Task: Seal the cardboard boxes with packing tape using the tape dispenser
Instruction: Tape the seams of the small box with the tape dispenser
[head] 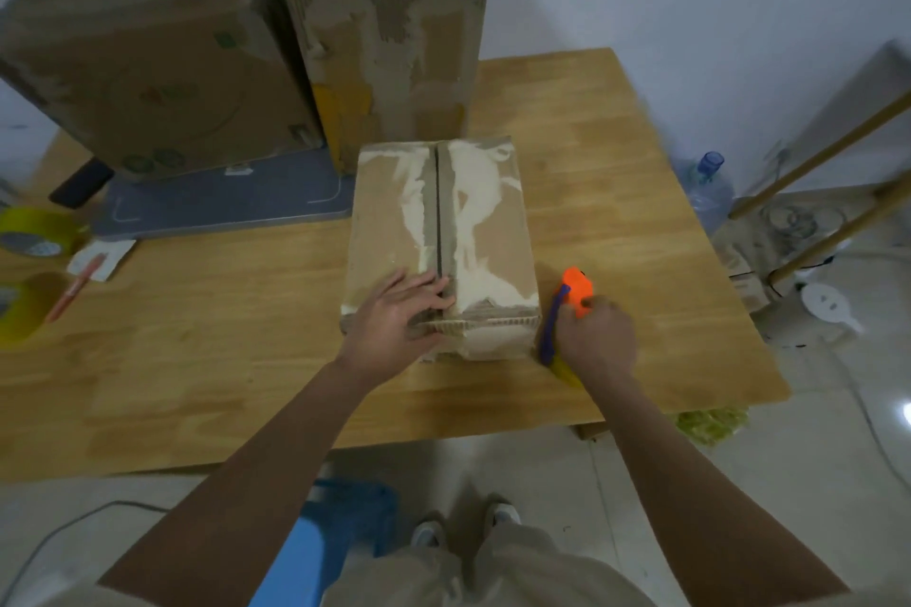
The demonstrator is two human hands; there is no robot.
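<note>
Left hand [399,315] flat, open, pinning box [438,242] flaps; right hand [594,335] wrapped around tape dispenser [572,306] beside box. Risk: seam gapes, tape wrinkles if pressure slips.

- Legible text, brands, numbers: none.
- Left box [148,64]: green and red printed marks, too blurred to read.
- Grey slab [222,207]: white corner marks and a small white label, unreadable.
</note>
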